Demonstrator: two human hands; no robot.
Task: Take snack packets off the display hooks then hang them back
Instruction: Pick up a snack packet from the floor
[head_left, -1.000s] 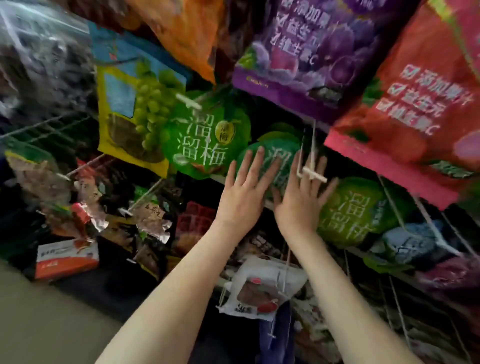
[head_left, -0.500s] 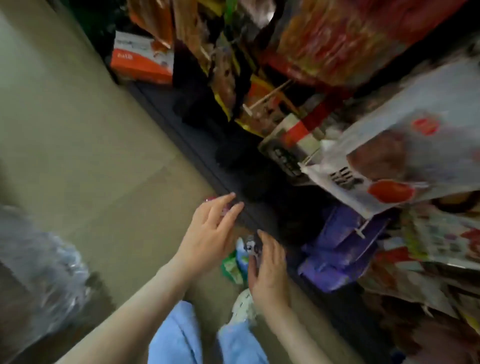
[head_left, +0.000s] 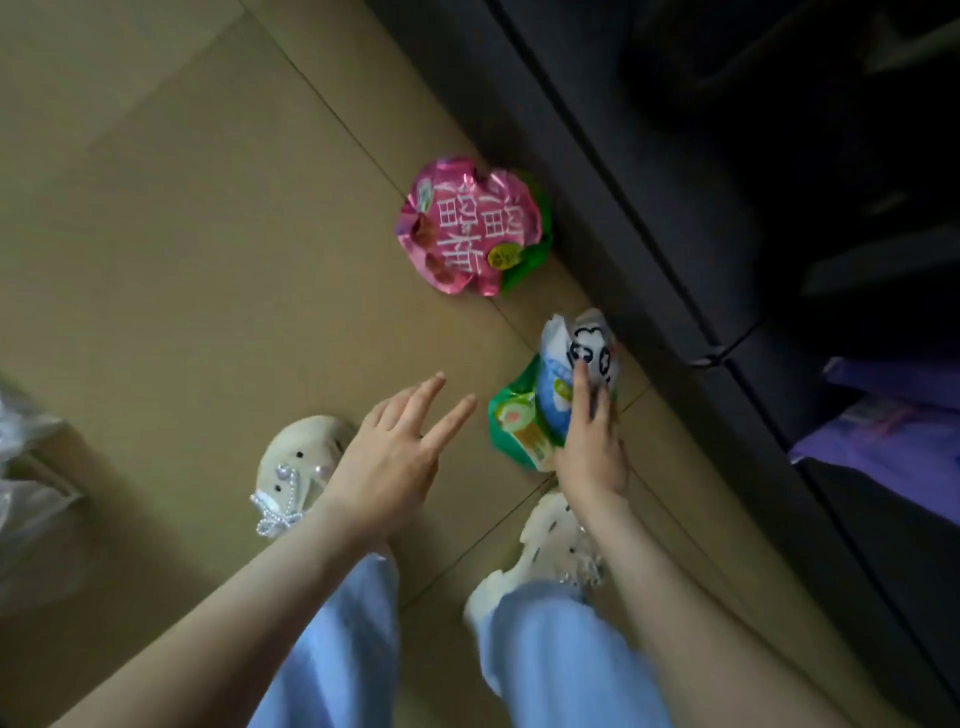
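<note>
Lower centre, the right hand (head_left: 592, 447) grips a crinkly green-and-blue snack packet (head_left: 527, 415); the left hand (head_left: 400, 447) hovers, fingers spread. Its slick film could slip from that one-handed hold.

Counted here: two hands, the left hand (head_left: 387, 462) and the right hand (head_left: 589, 457). Four snack packets on the floor:
- one blue-and-white packet (head_left: 558, 364) under the right fingers (head_left: 583, 387)
- one green packet (head_left: 511, 421) just left of those fingers
- one pink packet (head_left: 462, 228) well beyond the left fingers (head_left: 415, 402)
- one second green packet (head_left: 524, 270), only an edge, beneath the pink one

Two cream shoes, the left shoe (head_left: 296, 467) and the right shoe (head_left: 545, 540). Two pale blue trouser legs, the left leg (head_left: 337, 649) and the right leg (head_left: 561, 649). One clear plastic bag (head_left: 26, 467) far left of the left fingers. Purple packets (head_left: 883, 436) far right of the right fingers, number unclear.
</note>
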